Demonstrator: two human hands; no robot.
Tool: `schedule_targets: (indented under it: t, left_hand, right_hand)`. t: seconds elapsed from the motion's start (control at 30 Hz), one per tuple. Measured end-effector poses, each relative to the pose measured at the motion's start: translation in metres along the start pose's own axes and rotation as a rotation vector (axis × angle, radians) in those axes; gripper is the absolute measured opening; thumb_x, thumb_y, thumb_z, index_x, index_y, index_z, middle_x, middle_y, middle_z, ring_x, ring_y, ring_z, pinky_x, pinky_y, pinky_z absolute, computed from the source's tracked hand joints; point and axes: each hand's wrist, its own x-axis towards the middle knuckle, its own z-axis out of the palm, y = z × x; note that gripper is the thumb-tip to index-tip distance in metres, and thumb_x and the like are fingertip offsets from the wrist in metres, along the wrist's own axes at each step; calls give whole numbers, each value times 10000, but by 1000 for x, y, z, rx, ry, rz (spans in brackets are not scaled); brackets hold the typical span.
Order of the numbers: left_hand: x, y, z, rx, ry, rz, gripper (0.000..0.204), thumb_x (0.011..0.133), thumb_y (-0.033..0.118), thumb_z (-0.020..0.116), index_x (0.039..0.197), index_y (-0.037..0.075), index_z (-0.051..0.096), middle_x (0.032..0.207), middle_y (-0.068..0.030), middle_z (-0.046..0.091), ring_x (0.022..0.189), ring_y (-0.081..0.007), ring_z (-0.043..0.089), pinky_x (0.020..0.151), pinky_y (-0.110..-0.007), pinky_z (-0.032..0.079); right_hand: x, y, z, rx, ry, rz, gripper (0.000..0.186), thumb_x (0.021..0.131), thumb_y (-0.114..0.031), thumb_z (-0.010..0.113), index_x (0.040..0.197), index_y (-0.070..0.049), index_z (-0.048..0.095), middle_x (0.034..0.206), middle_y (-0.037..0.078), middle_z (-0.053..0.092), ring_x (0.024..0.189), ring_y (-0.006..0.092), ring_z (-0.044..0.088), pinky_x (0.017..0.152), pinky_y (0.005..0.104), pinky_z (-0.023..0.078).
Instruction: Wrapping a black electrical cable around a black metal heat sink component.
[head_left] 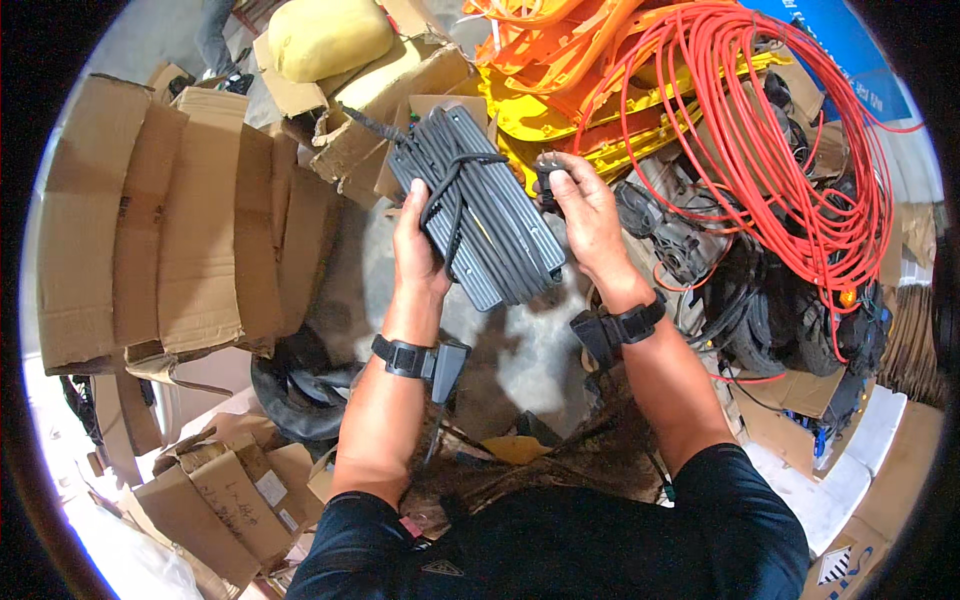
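My left hand (418, 245) grips the side of a grey ribbed metal charger (530, 230), thumb lying along its edge. Black cable (485, 205) is wound several times lengthwise around the charger, and a loop of it crosses over the windings. In my right hand (592, 215), a black power plug (547, 178) is pinched between thumb and fingers, prongs pointing up, just right of the charger. Part of the cable between plug and charger is hidden. Both are held up in front of me, above the concrete floor.
Flattened cardboard boxes (180, 220) stand at the left. Orange and yellow plastic panels (550, 110) are stacked ahead, beside coiled red tubing (700, 110). Black tyres (295, 390) lie at lower left; motor-like metal parts (685, 245) lie at right. A yellow rounded object (330, 38) sits on cardboard.
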Motion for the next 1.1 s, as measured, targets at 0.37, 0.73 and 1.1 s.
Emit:
schedule_targets:
  t: [0.37, 0.73, 1.1]
  left_hand:
    - [1, 12, -2, -130, 39, 247, 418, 951, 347, 537, 1196, 9, 565, 1169, -126, 631, 1030, -251, 622, 930, -399, 484]
    - [16, 19, -35, -124, 159, 347, 281, 901, 247, 613, 1108, 58, 609, 1071, -69, 676, 969, -214, 647, 870, -382, 515]
    - [5, 14, -12, 98, 197, 389, 360, 728, 45, 723, 1040, 21, 544, 958, -64, 628, 815, -175, 631, 714, -313, 533]
  right_hand:
    - [3, 8, -22, -808, -190, -200, 390, 924, -143, 548, 1283, -2, 493, 940, 94, 611, 744, 168, 609, 658, 285, 492]
    - [-10, 20, -23, -1108, -485, -321, 484, 828, -216, 649, 1226, 13, 495, 927, 194, 625, 837, 348, 629, 739, 426, 498]
    - [-12, -13, 1, -618, -161, 39, 334, 754, -165, 745, 1021, -2, 627, 870, 75, 623, 804, 234, 617, 723, 354, 497]
